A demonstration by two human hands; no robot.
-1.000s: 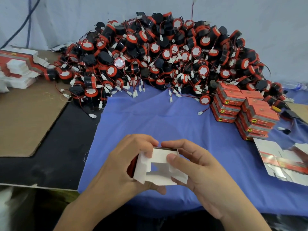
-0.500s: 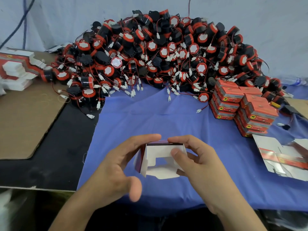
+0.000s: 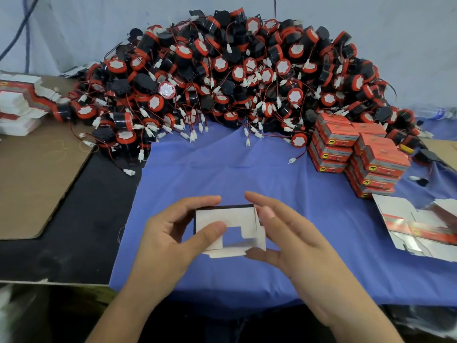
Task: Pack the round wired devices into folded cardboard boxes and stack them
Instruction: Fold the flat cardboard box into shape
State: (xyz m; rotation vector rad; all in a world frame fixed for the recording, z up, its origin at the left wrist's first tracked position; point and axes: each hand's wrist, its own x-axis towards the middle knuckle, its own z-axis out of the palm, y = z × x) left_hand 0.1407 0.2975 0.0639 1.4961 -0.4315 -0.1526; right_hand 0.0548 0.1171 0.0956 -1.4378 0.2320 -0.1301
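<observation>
Pinching a half-folded cardboard box point(image 3: 230, 216) in the left hand point(image 3: 170, 241), thumb on its white inner panel, forefinger curled over the top edge; just above the near middle of the blue cloth point(image 3: 247, 169). Touching the box's right flap with the right hand point(image 3: 296, 246), fingers nearly straight, gripping nothing. Heaped along the cloth's far edge, round wired devices point(image 3: 235, 78). At the cloth's far right, stacked red boxes point(image 3: 358, 154); at its right edge, flat box blanks point(image 3: 420, 231). Off the cloth to the left, a brown cardboard sheet point(image 3: 32, 179) and piled blanks point(image 3: 17, 105)
</observation>
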